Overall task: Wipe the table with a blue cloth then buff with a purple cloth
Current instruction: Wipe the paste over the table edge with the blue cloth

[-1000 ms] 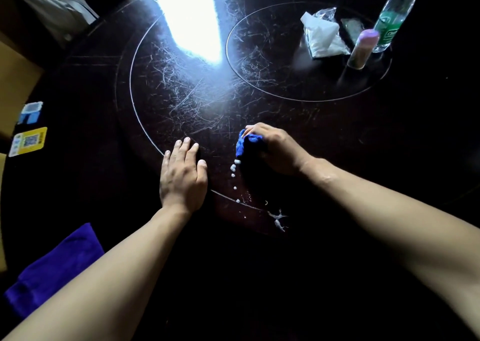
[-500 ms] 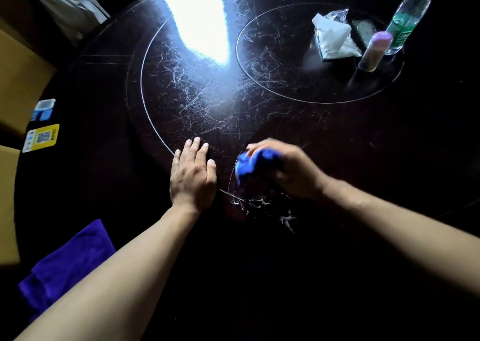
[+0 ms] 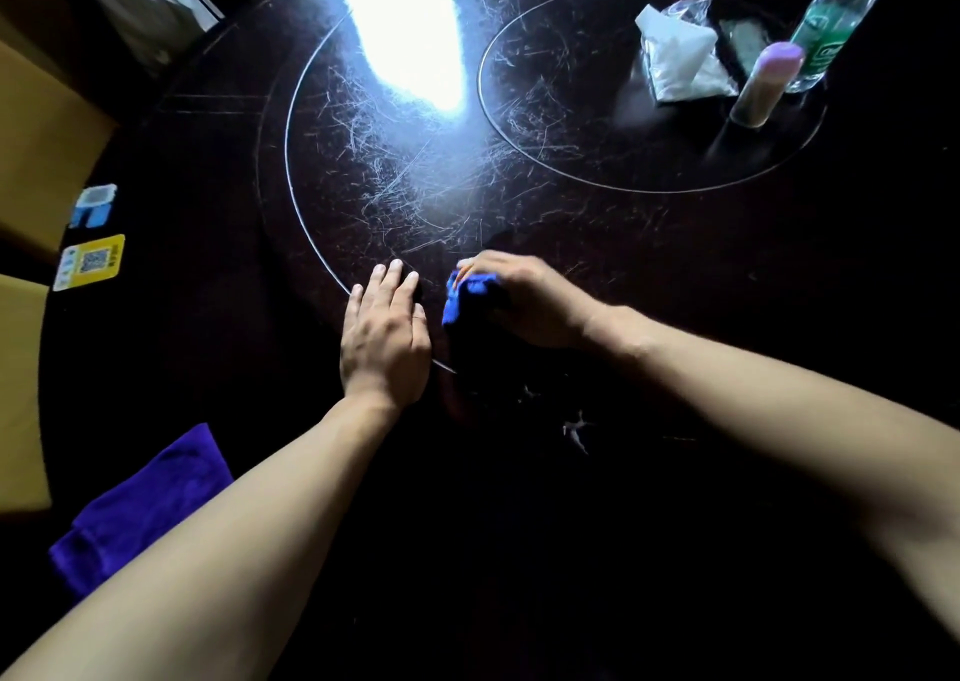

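Wiping the worktop (image 3: 649, 275) now, right hand (image 3: 524, 301) squeezing the blue cloth (image 3: 467, 293), left hand (image 3: 384, 335) flat beside the blue cloth; next, the white smear (image 3: 575, 428) near the blue cloth.

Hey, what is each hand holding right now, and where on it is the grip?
The right hand holds the bunched blue cloth, fingers curled over its top. The left hand holds nothing, lying flat on the table.
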Demonstrator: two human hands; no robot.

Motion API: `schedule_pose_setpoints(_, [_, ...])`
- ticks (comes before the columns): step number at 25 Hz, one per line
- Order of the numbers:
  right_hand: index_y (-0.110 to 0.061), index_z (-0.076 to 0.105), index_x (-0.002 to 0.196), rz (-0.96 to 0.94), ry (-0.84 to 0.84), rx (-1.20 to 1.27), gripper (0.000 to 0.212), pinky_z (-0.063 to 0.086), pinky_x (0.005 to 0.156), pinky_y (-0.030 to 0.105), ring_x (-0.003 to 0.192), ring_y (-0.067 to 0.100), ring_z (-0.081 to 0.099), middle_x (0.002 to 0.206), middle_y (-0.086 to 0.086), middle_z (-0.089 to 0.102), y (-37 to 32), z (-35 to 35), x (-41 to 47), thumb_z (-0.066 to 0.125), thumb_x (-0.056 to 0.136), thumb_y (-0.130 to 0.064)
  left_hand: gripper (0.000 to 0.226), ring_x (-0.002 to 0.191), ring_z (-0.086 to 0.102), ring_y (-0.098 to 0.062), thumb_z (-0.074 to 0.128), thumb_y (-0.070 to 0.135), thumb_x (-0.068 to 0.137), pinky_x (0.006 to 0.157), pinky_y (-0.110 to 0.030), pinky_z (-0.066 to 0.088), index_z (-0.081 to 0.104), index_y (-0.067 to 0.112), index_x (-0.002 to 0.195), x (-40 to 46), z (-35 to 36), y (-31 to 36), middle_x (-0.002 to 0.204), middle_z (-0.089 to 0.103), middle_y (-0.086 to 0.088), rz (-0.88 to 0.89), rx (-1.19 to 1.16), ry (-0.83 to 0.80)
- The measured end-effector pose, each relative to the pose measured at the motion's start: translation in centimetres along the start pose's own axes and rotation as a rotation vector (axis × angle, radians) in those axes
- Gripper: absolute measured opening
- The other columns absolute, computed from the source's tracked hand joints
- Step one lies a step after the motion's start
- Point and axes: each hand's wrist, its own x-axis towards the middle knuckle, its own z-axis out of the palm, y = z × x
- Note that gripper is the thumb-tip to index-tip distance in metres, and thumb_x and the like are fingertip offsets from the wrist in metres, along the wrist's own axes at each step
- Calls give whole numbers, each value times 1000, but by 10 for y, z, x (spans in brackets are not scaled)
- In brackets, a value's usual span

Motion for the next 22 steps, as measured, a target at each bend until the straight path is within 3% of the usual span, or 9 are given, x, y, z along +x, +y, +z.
schedule_pose_setpoints(4, [-3, 65, 111, -108, -217, 100, 20, 49, 101, 43, 121, 30, 61, 120, 15, 65, -29, 12, -33, 60, 95, -15, 51, 153, 21, -18, 38, 24, 98, 126, -40, 9, 46, 14, 147, 2, 3, -2, 162, 30, -4, -2, 1, 1])
schedule_pose_setpoints(7, [-3, 65, 112, -101, -278, 136, 20, 50, 100, 43, 123, 29, 61, 121, 15, 66, -33, 8, -51, 63, 94, -12, 51, 152, 22, -18, 37, 25, 97, 126, -40, 9, 47, 14, 146, -1, 3, 2, 162, 31, -5, -5, -3, 9])
schedule_pose_setpoints(12, [5, 67, 110, 57, 21, 94, 24, 52, 90, 50, 105, 35, 68, 108, 21, 69, -10, -18, -31, 66, 91, -11, 49, 153, 20, -17, 41, 22, 99, 126, -40, 9, 45, 15, 147, -3, 3, 5, 163, 30, -4, -12, 1, 13])
schedule_pose_setpoints(15, [6, 68, 109, 151, 72, 43, 27, 52, 86, 52, 97, 37, 68, 102, 22, 69, -3, -19, -9, 64, 90, -13, 48, 153, 20, -17, 44, 20, 100, 126, -40, 9, 45, 16, 147, -4, 4, 5, 163, 30, -3, -17, 3, 21])
schedule_pose_setpoints(18, [3, 68, 108, 57, -49, 112, 24, 53, 87, 51, 100, 35, 68, 106, 20, 69, -22, 2, -18, 65, 92, -14, 48, 153, 20, -17, 44, 19, 99, 126, -40, 9, 45, 15, 147, -3, 3, 3, 163, 30, -4, -16, 9, 13])
schedule_pose_setpoints(22, [0, 66, 110, -67, -316, 170, 22, 50, 99, 44, 119, 31, 63, 120, 18, 67, -52, 8, -61, 63, 94, -14, 48, 153, 21, -18, 43, 19, 99, 126, -40, 9, 46, 14, 147, -4, 4, 4, 162, 31, -4, -19, 10, 23])
